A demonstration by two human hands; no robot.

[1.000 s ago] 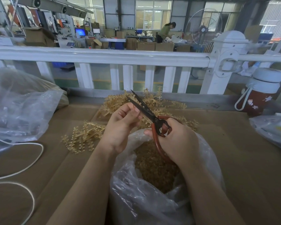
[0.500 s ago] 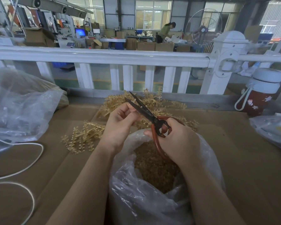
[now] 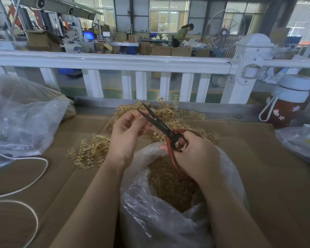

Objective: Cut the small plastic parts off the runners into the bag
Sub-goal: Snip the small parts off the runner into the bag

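The runners [image 3: 170, 113] lay in a tangled tan pile on the cardboard-covered table [image 3: 268, 176], just beyond the mouth of the clear plastic bag [image 3: 150, 221] that stood open nearest the person. A second, smaller cluster of runners [image 3: 89, 153] lay on the cardboard just to the left of the bag. Inside the bag sat a heap of small tan plastic parts [image 3: 168, 183].

Above the bag's far rim, the left hand [image 3: 127, 135] had its fingers curled, with thumb and fingertips pinched together on something small at the scissor blades; what it held was too small to make out. The right hand [image 3: 195, 156] gripped the red handles of the scissors [image 3: 161, 126], fingers wrapped through and around the loops. The dark blades stood slightly apart, pointing up and away from the bag toward the left hand's fingertips.

Well to the left of the bag lay another crumpled clear bag [image 3: 21, 115], and a white cord [image 3: 30, 178] looped across the cardboard on that side. Far to the right of the bag stood a red bottle [image 3: 286, 102] with a white lid and strap, and nearer on that side lay a further piece of clear plastic [image 3: 299, 142]. Behind the table, beyond the pile, ran a white railing [image 3: 115, 60].
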